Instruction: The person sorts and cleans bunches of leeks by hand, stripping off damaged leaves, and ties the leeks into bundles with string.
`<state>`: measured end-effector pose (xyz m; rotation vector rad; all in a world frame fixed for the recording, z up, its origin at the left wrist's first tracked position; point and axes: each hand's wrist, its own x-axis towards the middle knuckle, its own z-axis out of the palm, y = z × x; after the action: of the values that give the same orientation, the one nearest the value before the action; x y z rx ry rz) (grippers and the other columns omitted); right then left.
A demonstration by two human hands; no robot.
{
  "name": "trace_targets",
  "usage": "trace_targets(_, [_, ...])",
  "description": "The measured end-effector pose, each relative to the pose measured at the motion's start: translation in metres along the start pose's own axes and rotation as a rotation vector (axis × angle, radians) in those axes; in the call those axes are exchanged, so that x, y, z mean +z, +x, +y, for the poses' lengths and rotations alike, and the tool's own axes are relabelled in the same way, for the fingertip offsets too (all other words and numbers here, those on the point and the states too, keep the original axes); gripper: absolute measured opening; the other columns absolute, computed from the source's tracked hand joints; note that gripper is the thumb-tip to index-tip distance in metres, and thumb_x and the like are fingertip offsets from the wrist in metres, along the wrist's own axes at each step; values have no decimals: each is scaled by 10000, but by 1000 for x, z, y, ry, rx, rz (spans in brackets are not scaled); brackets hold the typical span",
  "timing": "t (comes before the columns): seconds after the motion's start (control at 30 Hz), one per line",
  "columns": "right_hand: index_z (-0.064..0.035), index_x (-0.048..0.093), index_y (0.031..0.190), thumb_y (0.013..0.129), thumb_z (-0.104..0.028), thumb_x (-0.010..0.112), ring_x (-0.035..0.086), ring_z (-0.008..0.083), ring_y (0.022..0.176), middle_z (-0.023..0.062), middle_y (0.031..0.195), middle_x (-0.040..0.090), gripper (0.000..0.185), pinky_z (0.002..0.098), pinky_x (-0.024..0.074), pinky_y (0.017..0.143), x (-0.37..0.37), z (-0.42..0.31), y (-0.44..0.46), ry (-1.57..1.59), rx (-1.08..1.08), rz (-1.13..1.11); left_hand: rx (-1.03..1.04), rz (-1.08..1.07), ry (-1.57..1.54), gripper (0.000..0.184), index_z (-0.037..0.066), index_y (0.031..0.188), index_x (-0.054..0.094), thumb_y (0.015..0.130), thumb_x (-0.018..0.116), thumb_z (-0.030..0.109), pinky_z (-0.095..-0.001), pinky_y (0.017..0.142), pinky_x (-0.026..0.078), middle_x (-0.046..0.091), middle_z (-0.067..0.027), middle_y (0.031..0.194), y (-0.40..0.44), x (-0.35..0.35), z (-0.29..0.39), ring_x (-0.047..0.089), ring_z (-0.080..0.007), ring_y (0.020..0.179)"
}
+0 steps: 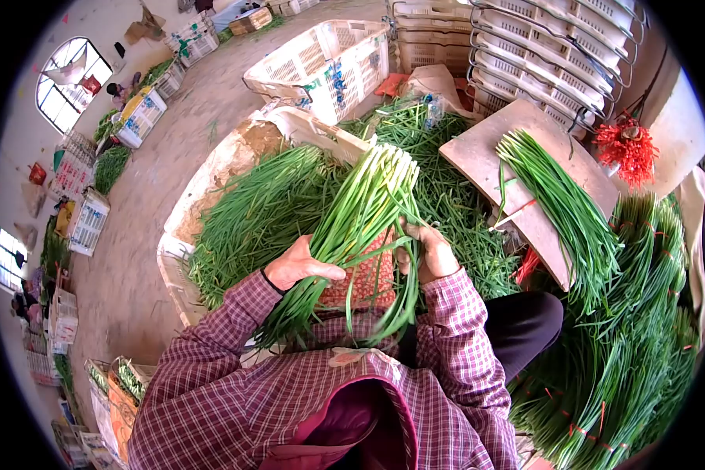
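Observation:
A bunch of long green chives (359, 205) with pale cut ends pointing away from me lies across my left hand (294, 265). The thumb of that hand is laid over the stalks and its fingers are mostly hidden underneath. At the bunch's right side, my right hand (433, 252) has its fingers closed on a few drooping chive leaves (403, 301). Below the bunch a red patterned cloth (368, 274) shows. Loose chives (262, 207) fill the white crate (172, 254) before me. Another chive bundle (560, 196) rests on a tilted board (478, 153) to the right.
Tied chive bundles (603, 360) are heaped at my right. Loose leaves (462, 196) lie beside the crate. Stacked white crates (548, 55) stand at the back right, near hanging red ties (627, 149). Another crate (321, 66) sits ahead; people and crates line the left wall.

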<state>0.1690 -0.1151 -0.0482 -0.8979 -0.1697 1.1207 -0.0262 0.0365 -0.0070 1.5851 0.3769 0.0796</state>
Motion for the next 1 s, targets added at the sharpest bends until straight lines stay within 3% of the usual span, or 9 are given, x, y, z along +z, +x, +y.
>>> trace_targets(0.07, [-43, 532, 997, 956, -263, 523, 343, 62, 397, -14, 604, 465, 224, 214, 264, 344, 4, -9, -11, -40, 60, -165, -31, 3, -8, 666, 15, 1317, 485, 710, 760, 11, -297, 942, 433, 585, -54, 1224, 0, -6, -5, 542, -126, 1086])
trace_targets(0.2, [-85, 538, 860, 938, -341, 592, 243, 30, 396, -73, 565, 365, 274, 226, 144, 369, 1, -18, -23, -382, 188, -211, -82, -29, -45, 734, 19, 1360, 434, 693, 738, -21, -325, 1034, 348, 539, -72, 1303, -3, -14, -1, 489, -169, 1201])
trace_targets(0.43, [-105, 521, 828, 988, -274, 458, 286, 63, 370, -57, 539, 354, 241, 228, 219, 293, -24, -23, -16, 164, 153, -387, -124, -26, -68, 751, 29, 1363, 430, 677, 721, -60, -323, 1005, 375, 559, -57, 1259, -5, -24, -6, 501, -163, 1168])
trace_targets(0.5, [-94, 527, 860, 995, -266, 410, 307, 81, 386, -40, 571, 392, 248, 244, 252, 291, -35, -26, -2, 422, 58, -711, -211, -42, -26, 755, 30, 1362, 431, 673, 727, -49, -313, 986, 387, 562, -50, 1244, -5, -27, -8, 506, -157, 1147])
trace_targets(0.7, [-68, 572, 886, 936, -235, 542, 341, 75, 402, -13, 601, 475, 177, 249, 267, 300, -72, -95, -12, 618, -260, -354, -338, -65, -44, 761, 37, 1357, 437, 659, 735, -21, -321, 978, 388, 571, -47, 1218, -9, -35, -17, 515, -158, 1124])
trace_targets(0.83, [-66, 552, 902, 975, -331, 468, 332, 53, 391, -43, 574, 446, 287, 211, 258, 300, -120, -141, -20, 341, -449, -196, -205, -1, -108, 741, 43, 1355, 444, 671, 726, -1, -324, 1003, 367, 557, -52, 1241, -15, -56, -50, 499, -168, 1152])
trace_targets(0.93, [-80, 586, 1030, 900, -451, 576, 441, 86, 427, -17, 525, 483, 393, 285, 393, 361, -114, -121, -9, -673, -257, 509, -187, 18, -149, 732, 39, 1350, 449, 673, 725, -15, -322, 1000, 364, 552, -46, 1249, -14, -51, -50, 497, -159, 1150])
trace_targets(0.97, [-85, 599, 1108, 850, -485, 626, 584, 181, 561, 65, 676, 620, 477, 361, 498, 500, -137, -112, 5, -1196, -70, 371, -196, 24, -151, 728, 37, 1349, 449, 677, 722, -23, -324, 999, 365, 552, -46, 1248, -12, -50, -49, 498, -160, 1150])
trace_targets(1.0, [-74, 602, 1117, 838, -487, 635, 619, 224, 659, 101, 771, 645, 500, 379, 516, 585, -139, -91, 6, -1644, -352, 426, -192, 27, -144, 717, 43, 1347, 452, 685, 715, -41, -322, 973, 389, 568, -48, 1219, -11, -48, -49, 519, -158, 1119])
